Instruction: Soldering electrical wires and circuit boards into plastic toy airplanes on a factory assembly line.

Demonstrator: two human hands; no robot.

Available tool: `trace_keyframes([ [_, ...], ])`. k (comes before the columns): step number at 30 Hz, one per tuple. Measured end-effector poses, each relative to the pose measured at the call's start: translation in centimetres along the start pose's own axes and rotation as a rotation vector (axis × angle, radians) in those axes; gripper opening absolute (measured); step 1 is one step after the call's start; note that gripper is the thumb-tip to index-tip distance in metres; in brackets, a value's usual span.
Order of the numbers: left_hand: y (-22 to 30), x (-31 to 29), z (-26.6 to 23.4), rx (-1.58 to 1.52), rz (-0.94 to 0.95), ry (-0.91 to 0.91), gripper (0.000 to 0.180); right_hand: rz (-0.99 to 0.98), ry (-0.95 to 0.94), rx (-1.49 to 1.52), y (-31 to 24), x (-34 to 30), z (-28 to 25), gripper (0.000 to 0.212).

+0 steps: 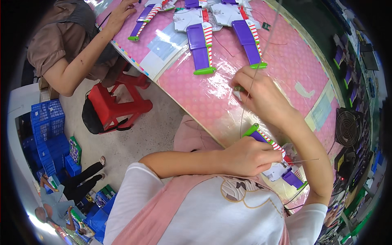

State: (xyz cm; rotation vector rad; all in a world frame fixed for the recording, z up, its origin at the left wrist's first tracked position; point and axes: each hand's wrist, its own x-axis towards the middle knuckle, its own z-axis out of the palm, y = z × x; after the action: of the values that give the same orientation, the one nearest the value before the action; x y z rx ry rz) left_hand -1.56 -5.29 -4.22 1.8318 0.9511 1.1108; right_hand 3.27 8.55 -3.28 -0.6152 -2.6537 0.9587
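Observation:
My left hand [255, 157] is closed on a toy wing piece [281, 165] in front of my chest. The piece has purple panels, red-and-white stripes, green tips and a white middle, partly covered by my fingers. My right hand [261, 96] is farther out over the table, with fingertips pinched together. A small green and white bit [238, 92] shows at those fingertips; its kind is too small to make out. A thin dark wire [241, 118] runs down between my hands.
Similar winged toy pieces [200, 47] lie at the far side of the pink table [179, 83]. A co-worker's arm [87, 57] reaches in at far left, above a red stool [112, 104]. A black fan [347, 127] stands right. Blue crates [49, 122] are stacked left.

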Motion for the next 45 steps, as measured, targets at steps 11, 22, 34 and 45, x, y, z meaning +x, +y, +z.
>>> trace_keyframes([
  [11,0.0,0.5,-0.9,-0.019,0.022,-0.079,0.019,0.003,0.0,0.017,-0.4,-0.3,-0.3,0.023],
  [22,0.1,1.8,-1.4,-0.052,0.003,-0.131,0.023,0.547,0.285,0.874,-1.0,-8.5,-8.9,0.023],
  [34,2.7,3.7,-0.8,0.042,-0.217,-0.141,0.012,0.218,1.183,0.663,-5.3,-24.4,-25.2,0.024],
  [45,2.6,3.6,-0.4,0.022,-0.278,-0.047,0.011,0.691,1.429,-0.448,1.6,-34.8,-46.6,0.028],
])
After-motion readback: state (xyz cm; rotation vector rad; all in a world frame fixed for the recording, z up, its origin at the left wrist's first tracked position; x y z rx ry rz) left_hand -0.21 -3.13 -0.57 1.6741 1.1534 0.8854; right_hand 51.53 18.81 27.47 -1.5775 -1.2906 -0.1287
